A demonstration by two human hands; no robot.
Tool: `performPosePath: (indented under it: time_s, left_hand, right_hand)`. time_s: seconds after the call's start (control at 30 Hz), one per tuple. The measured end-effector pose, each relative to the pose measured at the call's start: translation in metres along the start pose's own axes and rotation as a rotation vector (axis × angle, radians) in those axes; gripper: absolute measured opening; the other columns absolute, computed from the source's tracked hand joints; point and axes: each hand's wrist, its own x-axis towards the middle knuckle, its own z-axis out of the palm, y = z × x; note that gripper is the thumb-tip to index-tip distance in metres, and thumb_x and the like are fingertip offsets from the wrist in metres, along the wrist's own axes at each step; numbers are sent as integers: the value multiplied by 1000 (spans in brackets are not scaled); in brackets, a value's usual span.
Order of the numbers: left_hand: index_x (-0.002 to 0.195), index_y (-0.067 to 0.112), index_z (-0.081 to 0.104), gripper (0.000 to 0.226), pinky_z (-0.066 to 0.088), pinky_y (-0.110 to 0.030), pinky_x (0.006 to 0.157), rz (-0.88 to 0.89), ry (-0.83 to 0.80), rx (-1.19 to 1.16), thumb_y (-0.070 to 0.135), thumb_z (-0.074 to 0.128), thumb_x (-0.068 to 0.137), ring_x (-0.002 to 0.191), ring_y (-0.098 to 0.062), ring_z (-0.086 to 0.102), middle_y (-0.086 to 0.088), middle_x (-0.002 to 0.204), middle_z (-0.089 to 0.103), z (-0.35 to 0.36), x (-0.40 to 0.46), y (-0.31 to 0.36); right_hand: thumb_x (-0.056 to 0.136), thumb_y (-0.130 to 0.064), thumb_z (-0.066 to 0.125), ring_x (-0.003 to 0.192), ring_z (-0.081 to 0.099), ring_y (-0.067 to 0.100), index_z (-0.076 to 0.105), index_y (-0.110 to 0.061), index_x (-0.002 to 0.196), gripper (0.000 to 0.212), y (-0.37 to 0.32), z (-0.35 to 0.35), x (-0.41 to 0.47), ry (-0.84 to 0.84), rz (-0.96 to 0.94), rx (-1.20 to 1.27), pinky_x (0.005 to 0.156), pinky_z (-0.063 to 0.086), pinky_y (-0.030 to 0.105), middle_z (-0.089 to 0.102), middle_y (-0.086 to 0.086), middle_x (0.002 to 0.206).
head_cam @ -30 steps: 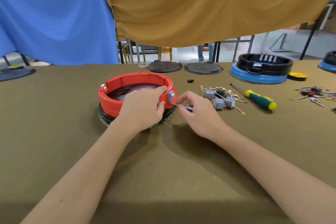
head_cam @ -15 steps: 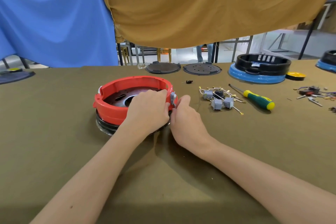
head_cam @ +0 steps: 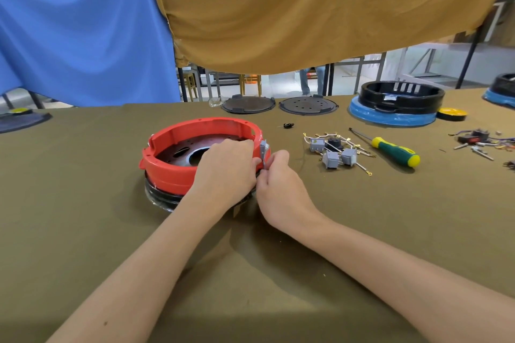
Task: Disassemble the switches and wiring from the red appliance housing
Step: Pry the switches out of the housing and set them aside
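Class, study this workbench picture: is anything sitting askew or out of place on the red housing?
Yes. A grey switch juts outward from the near-right wall of the red housing rather than sitting flush. The right hand pinches something beneath it while the left hand holds the wall.

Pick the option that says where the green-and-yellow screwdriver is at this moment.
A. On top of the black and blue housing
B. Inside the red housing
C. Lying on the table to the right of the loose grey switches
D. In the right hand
C. The screwdriver lies flat on the table, just right of the loose grey switches, while the right hand works at the red housing, away from it.
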Motion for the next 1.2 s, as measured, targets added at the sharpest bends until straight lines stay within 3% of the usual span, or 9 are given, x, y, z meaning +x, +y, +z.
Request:
performPosePath:
  time_s: [0.17, 0.3, 0.63, 0.8, 1.03, 1.2]
  left_hand:
    - [122, 13, 52, 26, 31, -27, 67, 88, -110, -25, 24, 41, 101, 98, -22, 62, -4, 112, 65, 0, 1, 0]
    - [133, 9, 49, 36, 38, -30, 76, 112, -180, -82, 16, 40, 99, 107, -26, 60, -8, 123, 63, -4, 3, -6]
    - [131, 11, 47, 34, 29, -26, 71, 108, -187, -118, 14, 44, 98, 103, -26, 59, -8, 117, 64, -6, 3, -6]
    - [136, 10, 45, 38, 28, -26, 68, 109, -163, -104, 12, 44, 98, 96, -23, 58, -7, 114, 65, -5, 5, -6]
    - [142, 11, 44, 41, 37, -30, 70, 118, -176, -107, 15, 40, 101, 97, -26, 60, -8, 113, 66, -6, 5, -8]
    - [140, 11, 45, 39, 43, -39, 79, 121, -202, -83, 16, 39, 102, 101, -30, 58, -11, 115, 65, -7, 4, -10]
  right_hand:
    - [101, -13, 36, 74, 57, 31, 32, -13, 100, 5, -4, -4, 0, -35, -37, -56, 51, 31, 34, 56, 5, 78]
    - [100, -10, 37, 86, 61, 41, 31, -10, 103, 7, -10, -11, 3, -25, -56, -136, 63, 37, 37, 63, 16, 91]
    - [98, -5, 40, 79, 62, 41, 27, -13, 100, 15, -11, -9, 8, -47, -169, -304, 59, 41, 41, 64, 15, 86]
    - [98, -4, 39, 81, 61, 43, 24, -13, 101, 18, -8, -7, 6, -20, -190, -328, 61, 34, 39, 66, 18, 91]
    - [102, -12, 39, 68, 58, 29, 29, -16, 98, 12, 1, -17, 18, -62, -153, -265, 49, 36, 36, 60, 8, 78]
    - [105, -26, 41, 55, 37, 13, 31, -17, 91, 20, 16, -52, 33, -215, -181, -277, 52, 32, 26, 47, -1, 67]
